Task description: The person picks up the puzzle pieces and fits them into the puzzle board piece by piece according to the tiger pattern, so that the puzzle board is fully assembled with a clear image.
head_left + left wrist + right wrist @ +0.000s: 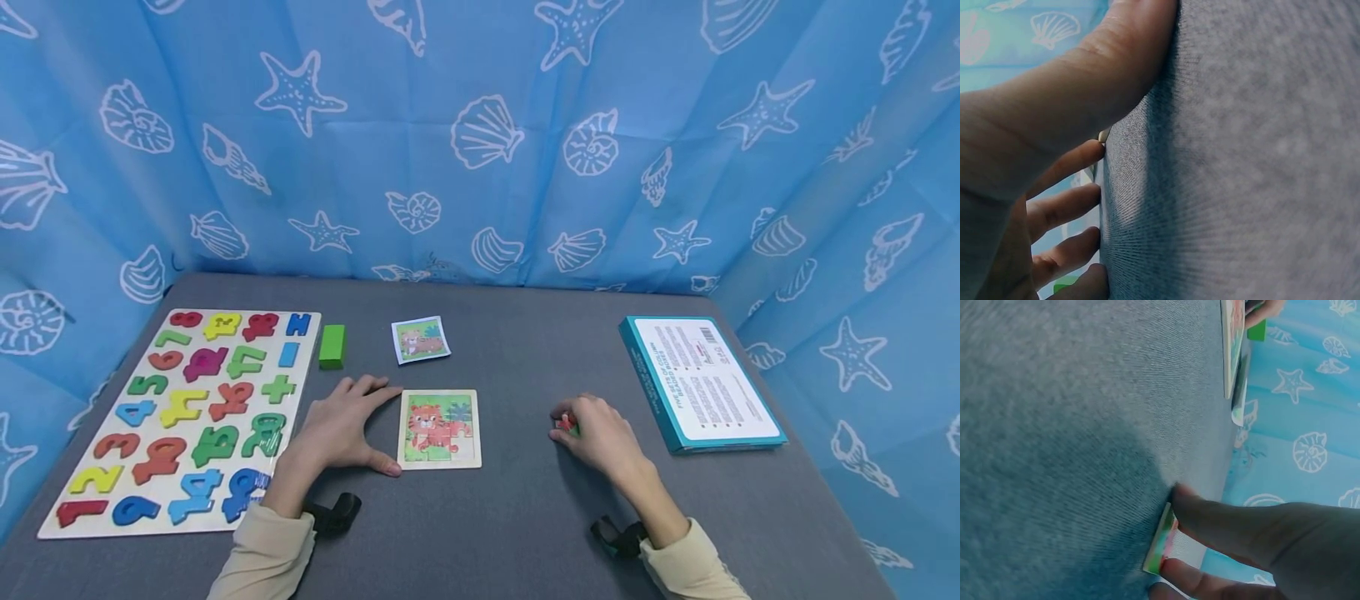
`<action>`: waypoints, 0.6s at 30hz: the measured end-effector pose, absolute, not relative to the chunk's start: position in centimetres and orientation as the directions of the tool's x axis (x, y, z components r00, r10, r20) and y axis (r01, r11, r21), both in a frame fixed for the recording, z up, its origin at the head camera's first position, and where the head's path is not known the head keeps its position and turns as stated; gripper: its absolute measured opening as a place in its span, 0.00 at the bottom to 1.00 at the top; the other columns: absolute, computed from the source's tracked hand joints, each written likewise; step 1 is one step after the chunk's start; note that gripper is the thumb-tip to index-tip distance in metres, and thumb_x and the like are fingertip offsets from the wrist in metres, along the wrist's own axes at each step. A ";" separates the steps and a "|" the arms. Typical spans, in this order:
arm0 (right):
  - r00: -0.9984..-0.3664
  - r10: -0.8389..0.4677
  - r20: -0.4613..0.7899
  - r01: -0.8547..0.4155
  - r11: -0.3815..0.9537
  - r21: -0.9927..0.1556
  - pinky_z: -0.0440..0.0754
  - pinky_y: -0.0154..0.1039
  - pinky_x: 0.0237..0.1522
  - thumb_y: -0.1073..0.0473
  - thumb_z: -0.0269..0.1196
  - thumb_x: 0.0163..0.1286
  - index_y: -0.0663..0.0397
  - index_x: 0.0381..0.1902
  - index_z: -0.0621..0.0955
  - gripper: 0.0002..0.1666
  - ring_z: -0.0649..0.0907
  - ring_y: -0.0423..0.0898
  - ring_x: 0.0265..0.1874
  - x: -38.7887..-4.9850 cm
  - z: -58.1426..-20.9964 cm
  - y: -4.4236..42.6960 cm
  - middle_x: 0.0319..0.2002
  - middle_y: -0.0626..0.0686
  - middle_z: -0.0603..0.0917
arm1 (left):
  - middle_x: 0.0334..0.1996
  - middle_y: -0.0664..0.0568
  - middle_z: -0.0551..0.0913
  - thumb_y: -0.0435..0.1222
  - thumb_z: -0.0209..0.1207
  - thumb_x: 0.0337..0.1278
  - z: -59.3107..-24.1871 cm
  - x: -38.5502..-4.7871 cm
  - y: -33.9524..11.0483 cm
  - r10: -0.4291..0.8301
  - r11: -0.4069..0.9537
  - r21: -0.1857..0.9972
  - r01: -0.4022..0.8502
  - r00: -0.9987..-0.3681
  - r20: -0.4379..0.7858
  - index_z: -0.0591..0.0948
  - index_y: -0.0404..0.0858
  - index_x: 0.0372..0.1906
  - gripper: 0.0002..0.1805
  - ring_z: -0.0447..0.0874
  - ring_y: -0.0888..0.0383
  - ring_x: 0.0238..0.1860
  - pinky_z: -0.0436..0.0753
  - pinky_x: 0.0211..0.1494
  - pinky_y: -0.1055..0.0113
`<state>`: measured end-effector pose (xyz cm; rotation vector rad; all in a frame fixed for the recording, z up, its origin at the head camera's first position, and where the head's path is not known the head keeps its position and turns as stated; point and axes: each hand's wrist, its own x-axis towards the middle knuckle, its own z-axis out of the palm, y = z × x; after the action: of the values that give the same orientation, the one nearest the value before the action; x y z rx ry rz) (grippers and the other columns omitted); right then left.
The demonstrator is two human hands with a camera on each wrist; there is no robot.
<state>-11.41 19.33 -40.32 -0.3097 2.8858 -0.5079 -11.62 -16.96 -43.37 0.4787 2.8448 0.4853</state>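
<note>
A square wooden jigsaw puzzle with a tiger picture lies flat in the middle of the table; pale wood shows at its lower right corner. Against its left edge rest the thumb and forefinger of my left hand, the fingers spread and fairly straight. In the left wrist view the thumb hides most of the board. My right hand, well right of the board, pinches a small puzzle piece between thumb and fingers. The piece stands tilted at the tabletop, red and green on its face, partly covered by the fingers.
On the left lies a white number board with colourful numerals. Behind the puzzle are a green block and a small picture card. A teal and white box lies at the right. A blue curtain hangs behind the grey table.
</note>
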 end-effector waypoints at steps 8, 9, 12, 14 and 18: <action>-0.937 -0.275 -0.217 -0.179 0.908 -0.378 0.83 0.50 0.41 0.60 0.74 0.62 0.55 0.48 0.88 0.16 0.85 0.47 0.41 -11.6 -39.7 19.8 0.42 0.54 0.86 | 0.73 0.44 0.71 0.67 0.79 0.26 -43.3 -11.6 -17.0 0.348 0.892 0.357 0.278 -0.926 -0.149 0.72 0.49 0.74 0.61 0.71 0.43 0.62 0.79 0.49 0.39; -0.933 -0.284 -0.220 -0.186 0.906 -0.381 0.83 0.49 0.41 0.60 0.74 0.62 0.55 0.47 0.88 0.15 0.85 0.47 0.41 -11.6 -39.7 19.9 0.42 0.54 0.87 | 0.73 0.44 0.71 0.67 0.79 0.26 -43.3 -11.6 -17.0 0.347 0.892 0.357 0.278 -0.926 -0.147 0.72 0.49 0.74 0.61 0.71 0.43 0.62 0.79 0.49 0.39; -0.926 -0.301 -0.228 -0.199 0.903 -0.382 0.83 0.49 0.40 0.60 0.75 0.61 0.55 0.47 0.88 0.16 0.84 0.46 0.40 -11.7 -39.5 20.1 0.41 0.53 0.87 | 0.73 0.44 0.71 0.67 0.78 0.26 -43.4 -11.7 -17.0 0.351 0.891 0.355 0.283 -0.925 -0.144 0.72 0.49 0.74 0.61 0.71 0.43 0.61 0.79 0.49 0.40; -0.925 -0.301 -0.230 -0.198 0.902 -0.384 0.83 0.48 0.40 0.60 0.76 0.60 0.54 0.46 0.88 0.15 0.84 0.45 0.39 -11.8 -39.5 20.3 0.40 0.52 0.87 | 0.73 0.44 0.71 0.68 0.78 0.26 -43.4 -11.7 -17.0 0.352 0.892 0.354 0.283 -0.925 -0.147 0.72 0.49 0.74 0.61 0.71 0.43 0.61 0.79 0.49 0.39; -0.928 -0.297 -0.226 -0.198 0.905 -0.377 0.81 0.47 0.38 0.60 0.76 0.60 0.52 0.43 0.87 0.13 0.82 0.45 0.37 -11.9 -39.6 20.4 0.39 0.52 0.85 | 0.73 0.44 0.71 0.68 0.78 0.26 -43.4 -11.7 -17.0 0.344 0.894 0.354 0.274 -0.926 -0.154 0.72 0.49 0.74 0.61 0.71 0.43 0.62 0.79 0.50 0.38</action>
<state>-11.87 20.41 -39.61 -0.3702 2.7898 -0.5100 -11.68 -16.97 -43.35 0.4700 2.8483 0.4864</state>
